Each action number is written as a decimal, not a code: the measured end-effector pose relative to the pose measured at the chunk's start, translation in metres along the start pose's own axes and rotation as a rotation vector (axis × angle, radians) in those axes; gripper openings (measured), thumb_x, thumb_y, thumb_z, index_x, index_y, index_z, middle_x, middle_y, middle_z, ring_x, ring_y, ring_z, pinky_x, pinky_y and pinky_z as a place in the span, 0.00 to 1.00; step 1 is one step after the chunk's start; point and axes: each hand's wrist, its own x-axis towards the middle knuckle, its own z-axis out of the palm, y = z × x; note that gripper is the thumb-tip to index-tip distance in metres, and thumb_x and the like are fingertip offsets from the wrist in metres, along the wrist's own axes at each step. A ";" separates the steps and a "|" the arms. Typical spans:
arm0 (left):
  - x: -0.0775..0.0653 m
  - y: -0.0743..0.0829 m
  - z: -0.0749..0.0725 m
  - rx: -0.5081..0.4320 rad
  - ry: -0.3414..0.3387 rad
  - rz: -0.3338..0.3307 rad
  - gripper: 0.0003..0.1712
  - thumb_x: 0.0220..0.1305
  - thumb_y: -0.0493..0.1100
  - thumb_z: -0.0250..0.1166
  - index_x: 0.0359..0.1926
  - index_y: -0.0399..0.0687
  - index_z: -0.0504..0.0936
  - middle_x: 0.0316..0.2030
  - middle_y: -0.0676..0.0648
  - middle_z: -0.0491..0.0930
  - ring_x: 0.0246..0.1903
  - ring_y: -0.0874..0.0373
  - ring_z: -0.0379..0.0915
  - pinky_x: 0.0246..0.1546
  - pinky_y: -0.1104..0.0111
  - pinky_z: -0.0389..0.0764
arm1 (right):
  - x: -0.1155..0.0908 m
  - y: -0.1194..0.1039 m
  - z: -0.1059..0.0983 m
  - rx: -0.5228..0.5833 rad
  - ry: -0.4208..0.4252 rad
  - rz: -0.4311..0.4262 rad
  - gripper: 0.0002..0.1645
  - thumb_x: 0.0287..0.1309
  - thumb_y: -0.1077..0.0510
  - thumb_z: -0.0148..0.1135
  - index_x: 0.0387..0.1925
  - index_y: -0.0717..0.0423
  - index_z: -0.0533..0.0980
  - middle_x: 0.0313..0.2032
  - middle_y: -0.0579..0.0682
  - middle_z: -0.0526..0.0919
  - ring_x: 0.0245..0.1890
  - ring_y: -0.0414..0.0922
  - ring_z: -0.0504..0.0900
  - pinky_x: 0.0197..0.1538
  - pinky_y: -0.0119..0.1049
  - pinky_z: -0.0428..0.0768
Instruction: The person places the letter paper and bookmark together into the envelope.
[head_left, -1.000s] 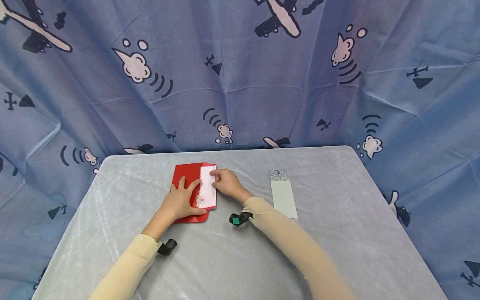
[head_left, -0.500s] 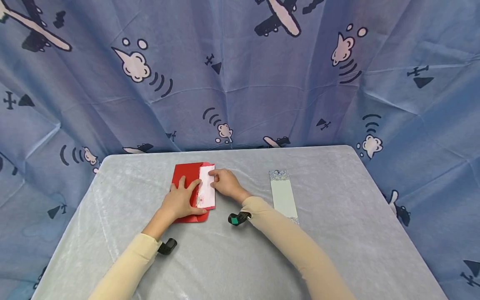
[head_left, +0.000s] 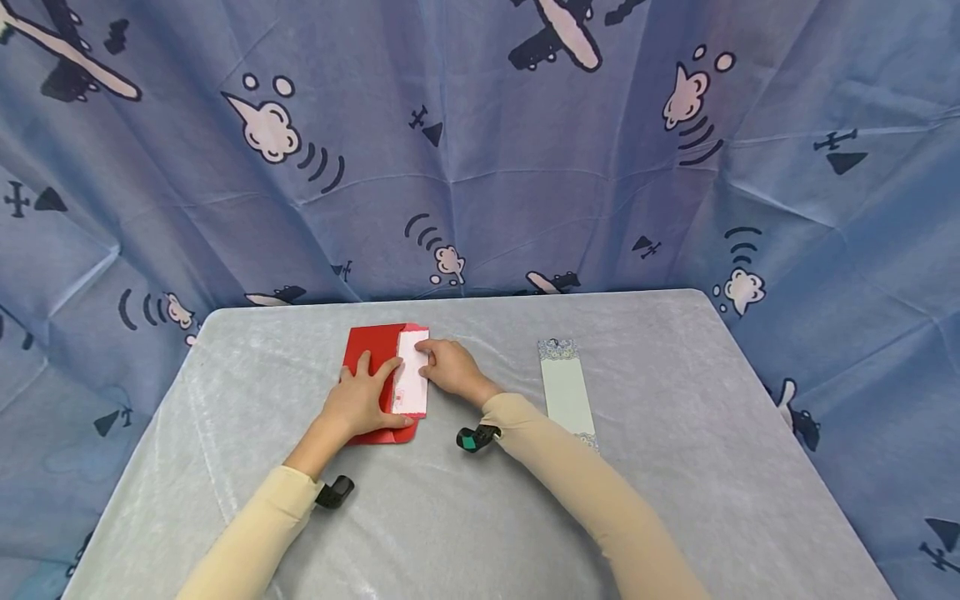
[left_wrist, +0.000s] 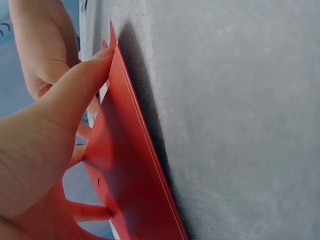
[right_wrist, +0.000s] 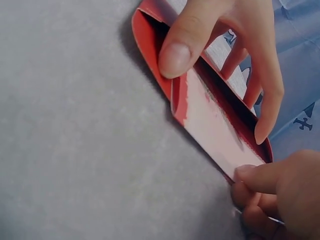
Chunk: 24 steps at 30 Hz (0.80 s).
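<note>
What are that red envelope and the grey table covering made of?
Red envelope: probably stiff paper or thin card, smooth with a faint sheen; its edges look crisp and straight. Grey table covering: likely fabric, soft and velvety-looking; mottled nap and creases show, fibre unclear.

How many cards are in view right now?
2: a white card, partly inside the red envelope and pinched by the right hand; and a pale green card on the table, partly behind the right sleeve. The envelope could hide more.
</note>
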 end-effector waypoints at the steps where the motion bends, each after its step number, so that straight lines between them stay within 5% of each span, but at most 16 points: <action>1: 0.000 0.000 0.000 0.002 0.003 0.002 0.59 0.45 0.68 0.74 0.74 0.54 0.60 0.72 0.25 0.54 0.61 0.19 0.62 0.46 0.40 0.81 | -0.001 0.000 0.000 -0.001 0.001 -0.003 0.25 0.59 0.61 0.66 0.59 0.56 0.78 0.23 0.46 0.74 0.23 0.38 0.69 0.28 0.26 0.64; 9: -0.002 0.000 0.000 -0.014 0.002 0.000 0.59 0.44 0.68 0.74 0.74 0.55 0.61 0.71 0.26 0.55 0.61 0.20 0.61 0.47 0.40 0.81 | -0.005 0.003 -0.001 -0.010 0.007 -0.039 0.33 0.55 0.56 0.72 0.63 0.55 0.74 0.23 0.47 0.77 0.23 0.37 0.69 0.28 0.27 0.65; 15: -0.002 0.000 0.000 -0.014 0.005 -0.001 0.59 0.44 0.68 0.74 0.74 0.55 0.60 0.72 0.26 0.54 0.62 0.20 0.61 0.48 0.38 0.80 | -0.007 0.008 -0.003 -0.107 0.023 -0.069 0.46 0.49 0.46 0.77 0.68 0.56 0.69 0.30 0.53 0.83 0.29 0.44 0.75 0.39 0.36 0.76; 19: -0.001 -0.001 0.000 -0.011 0.006 0.001 0.59 0.44 0.69 0.74 0.74 0.54 0.60 0.72 0.26 0.54 0.62 0.19 0.61 0.48 0.38 0.80 | -0.007 0.010 -0.005 -0.163 -0.011 -0.068 0.55 0.44 0.40 0.78 0.70 0.56 0.66 0.49 0.55 0.86 0.46 0.49 0.84 0.53 0.43 0.80; 24: -0.001 -0.001 0.000 -0.007 0.001 0.003 0.59 0.44 0.69 0.74 0.74 0.54 0.60 0.72 0.26 0.54 0.62 0.19 0.61 0.47 0.39 0.81 | -0.006 0.010 -0.007 -0.191 -0.066 -0.051 0.61 0.41 0.36 0.78 0.73 0.55 0.62 0.66 0.53 0.75 0.63 0.51 0.79 0.63 0.50 0.75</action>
